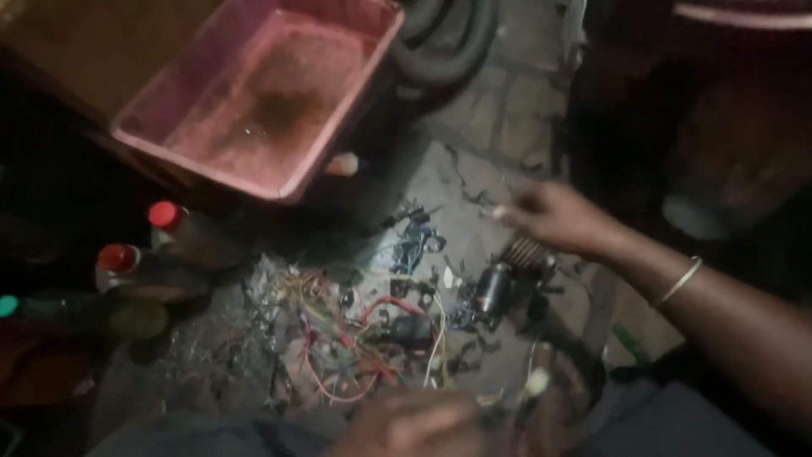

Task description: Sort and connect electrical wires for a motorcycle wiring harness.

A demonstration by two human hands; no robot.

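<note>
My right hand, with a thin bangle on the wrist, reaches out over the floor, its fingertips pinched on a small pale piece. Just below it lie a ribbed metal coil and a small black motor-like part. My left hand is blurred at the bottom edge, beside a dark round part with a white-tipped wire; its grip is unclear. A tangle of red, yellow and orange wires is spread on the concrete between the hands.
A pink plastic tub stands tilted at the upper left. Two red-capped bottles and a green-capped one stand at the left. A black rubber hose lies at the top. The right side is dark.
</note>
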